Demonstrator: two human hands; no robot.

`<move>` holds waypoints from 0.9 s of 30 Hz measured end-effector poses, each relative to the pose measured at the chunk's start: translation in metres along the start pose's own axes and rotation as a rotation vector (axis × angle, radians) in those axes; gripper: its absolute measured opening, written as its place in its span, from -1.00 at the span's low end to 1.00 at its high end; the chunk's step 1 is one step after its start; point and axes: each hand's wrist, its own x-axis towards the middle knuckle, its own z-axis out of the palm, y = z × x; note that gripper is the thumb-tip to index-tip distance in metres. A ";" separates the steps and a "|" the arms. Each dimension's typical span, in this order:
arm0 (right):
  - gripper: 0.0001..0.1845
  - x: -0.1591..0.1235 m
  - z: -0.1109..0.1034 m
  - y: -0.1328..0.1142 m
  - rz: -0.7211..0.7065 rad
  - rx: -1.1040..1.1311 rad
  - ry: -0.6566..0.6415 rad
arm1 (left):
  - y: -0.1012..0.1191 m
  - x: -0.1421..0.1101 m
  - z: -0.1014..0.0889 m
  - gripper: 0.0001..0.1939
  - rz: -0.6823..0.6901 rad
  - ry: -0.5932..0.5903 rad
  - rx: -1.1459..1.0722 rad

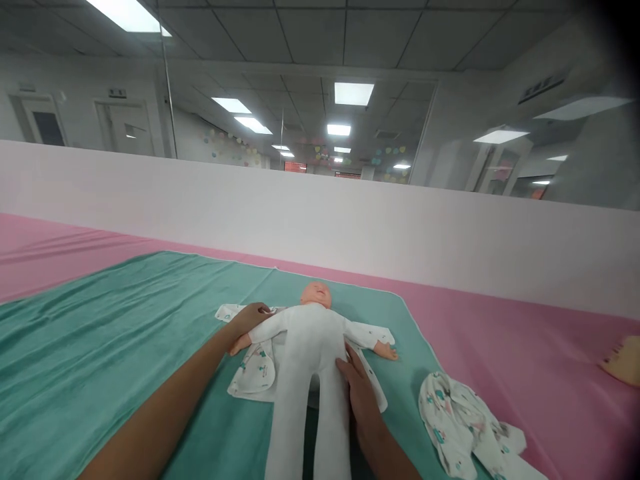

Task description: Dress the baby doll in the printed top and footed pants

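A baby doll (316, 333) in a white one-piece suit lies on its back, head away from me. Beneath it, a white printed baby shirt (255, 373) is spread out, with its sleeves under the doll's arms. My left hand (253, 319) is beside the doll's arm on the left, fingers bent and closed at the shirt's sleeve; part of the grip is hidden. Against the doll's hip on the right rests my right hand (357, 383), thumb toward the front of the suit and fingers stretched along its side.
A teal sheet (150, 320) covers part of a pink padded surface (490, 333). Crumpled printed baby clothing (460, 423) lies on the right. At the far right edge is a tan object (624, 360), partly cut off. A low white wall (320, 220) with glass above runs behind.
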 end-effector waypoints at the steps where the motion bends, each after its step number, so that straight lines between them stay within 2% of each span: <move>1: -0.38 0.000 -0.001 0.001 -0.002 -0.074 0.052 | -0.003 0.003 0.003 -0.71 0.007 -0.019 0.036; 3: -0.36 -0.001 0.000 -0.002 -0.074 -0.232 0.175 | -0.007 0.008 0.008 -0.74 0.018 -0.044 0.084; 4: -0.37 -0.001 0.002 -0.006 -0.169 -0.314 0.219 | -0.009 0.010 0.009 -0.76 0.022 -0.052 0.087; 6: -0.45 0.005 0.012 -0.018 -0.365 -0.443 0.184 | -0.013 0.013 0.010 -0.79 0.031 -0.061 0.094; 8: -0.52 0.021 0.031 -0.034 -0.492 -0.541 -0.009 | -0.017 0.014 0.010 -0.82 0.043 -0.057 0.094; 12: -0.52 0.070 0.085 -0.058 -0.686 -0.804 -0.462 | -0.024 0.017 0.012 -0.84 0.076 -0.010 0.074; 15: -0.58 0.100 0.121 -0.060 -0.701 -1.030 -0.605 | -0.031 0.020 0.013 -0.84 0.104 0.014 0.034; 18: -0.61 0.112 0.146 -0.053 -0.670 -1.109 -0.683 | -0.035 0.022 0.014 -0.89 0.114 0.023 -0.031; 22: -0.69 0.111 0.158 -0.047 -0.628 -1.112 -0.702 | -0.037 0.023 0.012 -0.93 0.105 0.035 -0.164; 27: -0.61 0.110 0.134 -0.054 -0.742 -1.180 -0.480 | -0.043 0.023 0.004 -0.90 0.035 0.011 -0.457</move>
